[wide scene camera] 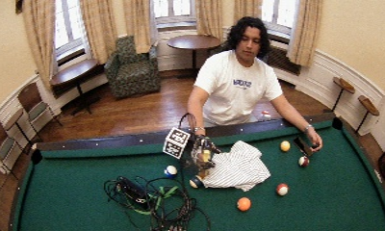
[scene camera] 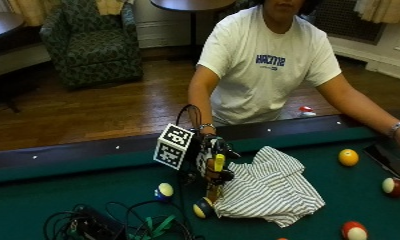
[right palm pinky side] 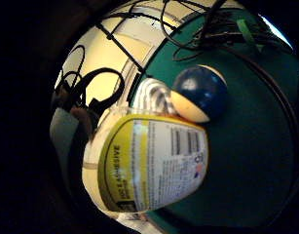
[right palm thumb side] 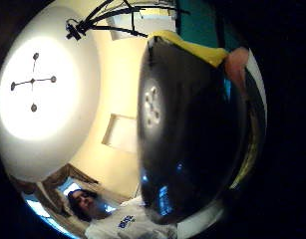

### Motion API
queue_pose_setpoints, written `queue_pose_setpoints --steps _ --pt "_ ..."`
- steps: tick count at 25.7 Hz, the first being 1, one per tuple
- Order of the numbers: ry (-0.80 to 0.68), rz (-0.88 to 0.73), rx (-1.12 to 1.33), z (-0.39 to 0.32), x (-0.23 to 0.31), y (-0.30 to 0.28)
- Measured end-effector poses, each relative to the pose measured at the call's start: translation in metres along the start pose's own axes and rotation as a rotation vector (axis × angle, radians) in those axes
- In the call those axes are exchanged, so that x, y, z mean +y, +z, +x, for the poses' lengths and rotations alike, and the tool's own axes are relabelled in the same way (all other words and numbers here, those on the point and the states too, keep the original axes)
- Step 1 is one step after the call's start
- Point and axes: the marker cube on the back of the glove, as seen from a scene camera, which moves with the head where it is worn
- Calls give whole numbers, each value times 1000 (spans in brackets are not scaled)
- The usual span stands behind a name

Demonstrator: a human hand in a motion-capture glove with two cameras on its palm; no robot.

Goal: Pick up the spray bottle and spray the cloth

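Note:
My gloved right hand [scene camera: 210, 159] grips a spray bottle [scene camera: 217, 165] upright over the green felt, at the left edge of the cloth. The bottle has a yellow trigger and a black sprayer head [right palm thumb side: 192, 129], and its yellow-and-white label [right palm pinky side: 149, 165] fills the little finger side palm view. The striped white cloth [scene camera: 270, 187] lies crumpled on the felt to the right of the hand, and a fold of the cloth [right palm pinky side: 151, 95] shows just past the bottle. A blue-and-cream ball [scene camera: 202, 207] lies by the cloth's near left corner, below the bottle.
A second blue-and-cream ball [scene camera: 164, 190] sits left of the hand. A tangle of black cables [scene camera: 107, 225] covers the near left felt. A yellow ball [scene camera: 348, 157] and red-striped balls [scene camera: 394, 186] lie right of the cloth. The dark rail [scene camera: 87, 155] runs behind the hand.

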Motion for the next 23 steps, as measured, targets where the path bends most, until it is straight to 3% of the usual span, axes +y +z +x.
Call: queue_pose_setpoints --steps 23 --pt "-170 65 -4 10 8 -15"
